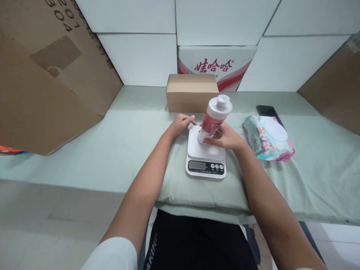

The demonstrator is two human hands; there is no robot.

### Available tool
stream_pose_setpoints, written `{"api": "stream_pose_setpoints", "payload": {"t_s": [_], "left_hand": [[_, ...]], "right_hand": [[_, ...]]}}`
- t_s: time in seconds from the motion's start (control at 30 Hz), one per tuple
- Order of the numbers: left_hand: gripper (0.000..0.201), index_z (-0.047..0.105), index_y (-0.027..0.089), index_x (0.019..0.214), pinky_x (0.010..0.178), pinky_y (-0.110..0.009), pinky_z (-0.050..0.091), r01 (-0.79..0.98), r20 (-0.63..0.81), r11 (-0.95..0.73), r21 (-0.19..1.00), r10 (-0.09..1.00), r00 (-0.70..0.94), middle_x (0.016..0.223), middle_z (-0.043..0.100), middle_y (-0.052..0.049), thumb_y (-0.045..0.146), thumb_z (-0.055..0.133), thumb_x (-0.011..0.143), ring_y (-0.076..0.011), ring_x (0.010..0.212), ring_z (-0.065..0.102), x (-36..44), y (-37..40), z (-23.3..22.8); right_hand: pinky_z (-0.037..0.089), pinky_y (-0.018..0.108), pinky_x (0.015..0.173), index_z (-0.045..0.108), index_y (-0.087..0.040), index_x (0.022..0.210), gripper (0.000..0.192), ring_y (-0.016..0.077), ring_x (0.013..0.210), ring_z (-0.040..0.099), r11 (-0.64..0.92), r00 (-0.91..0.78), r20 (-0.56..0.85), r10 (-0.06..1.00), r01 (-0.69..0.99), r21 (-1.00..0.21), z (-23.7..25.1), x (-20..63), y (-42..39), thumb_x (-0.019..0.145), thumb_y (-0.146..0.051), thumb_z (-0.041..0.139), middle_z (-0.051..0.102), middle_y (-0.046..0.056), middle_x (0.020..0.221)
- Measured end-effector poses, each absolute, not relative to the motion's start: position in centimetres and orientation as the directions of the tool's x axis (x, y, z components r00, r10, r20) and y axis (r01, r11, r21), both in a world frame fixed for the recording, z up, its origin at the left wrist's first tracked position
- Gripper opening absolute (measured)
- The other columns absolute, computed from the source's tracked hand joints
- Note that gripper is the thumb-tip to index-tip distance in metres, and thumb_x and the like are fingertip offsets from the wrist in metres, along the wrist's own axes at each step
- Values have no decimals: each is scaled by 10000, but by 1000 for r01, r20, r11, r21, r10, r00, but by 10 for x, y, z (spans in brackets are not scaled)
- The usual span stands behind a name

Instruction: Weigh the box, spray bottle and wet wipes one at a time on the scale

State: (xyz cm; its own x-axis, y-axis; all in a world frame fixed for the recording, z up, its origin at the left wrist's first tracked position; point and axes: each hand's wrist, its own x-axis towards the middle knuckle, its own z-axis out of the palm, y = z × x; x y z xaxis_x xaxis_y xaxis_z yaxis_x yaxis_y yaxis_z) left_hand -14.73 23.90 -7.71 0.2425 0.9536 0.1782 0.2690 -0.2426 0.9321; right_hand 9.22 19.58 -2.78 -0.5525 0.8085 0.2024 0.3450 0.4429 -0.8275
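While the bottle was tilted over the white plate of the kitchen scale, its base touched the plate near the far edge and its white cap leaned away to the right. Our right hand was wrapped around the lower part of the bottle, fingers closed on it, so the bottle did not stand by its own weight. Our left hand rested at the far left corner of the scale with loosely curled fingers; it held nothing and seemed only to steady the scale. We judged that we were in the step of setting the bottle on the scale. The next move, in our opinion, called for bringing the bottle upright on the middle of the plate and opening both hands away. The scale lay on a soft green pad, so it could rock. A cardboard box stood behind, and a pack of wipes lay to the right, near a dark phone.
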Motion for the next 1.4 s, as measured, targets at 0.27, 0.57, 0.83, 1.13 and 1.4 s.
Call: {"api": "stream_pose_setpoints", "payload": {"t_s": [0.27,0.57,0.83,1.13,1.4], "left_hand": [[504,795,186,732,583,-322,313,299,177,-238,924,960,217,509,323,31,591,569,932,-123,517,344,-147,239,-76],[514,638,204,623,602,-326,373,276,342,-347,896,937,67,541,341,10,538,516,994,-137,540,391,-148,237,-73],[398,614,223,945,983,-313,494,298,510,-418,858,630,-585,1083,656,-61,596,503,1029,-192,1138,620,-180,257,-89],[537,449,294,1480,1329,-382,273,82,267,-263,961,822,-503,1678,455,-6,627,270,1098,-114,1622,271,-219,322,-126],[736,549,341,1478,1351,-400,299,32,385,-401,916,851,-357,1620,541,-35,818,489,920,-239,1650,297,-195,306,-115]], "right_hand": [[592,447,789,691,-213,897,451,281,832,683,375,-177,332,927,363,-853,-45,103,218,697,-584,851,718,61,848],[547,474,958,582,-153,1223,555,302,1043,691,178,240,385,891,594,-784,-84,120,250,830,-525,704,710,200,1195],[447,532,1136,379,-166,1492,807,292,1192,600,215,286,490,823,642,-736,-93,126,265,845,-415,794,592,197,1388],[514,318,709,420,-225,1295,429,158,892,553,704,135,813,567,432,-563,-65,97,235,966,-387,642,482,82,1140],[376,417,1243,314,-135,1587,692,219,1596,366,494,51,536,842,322,-807,-63,76,286,971,-227,614,347,172,1691]]}}
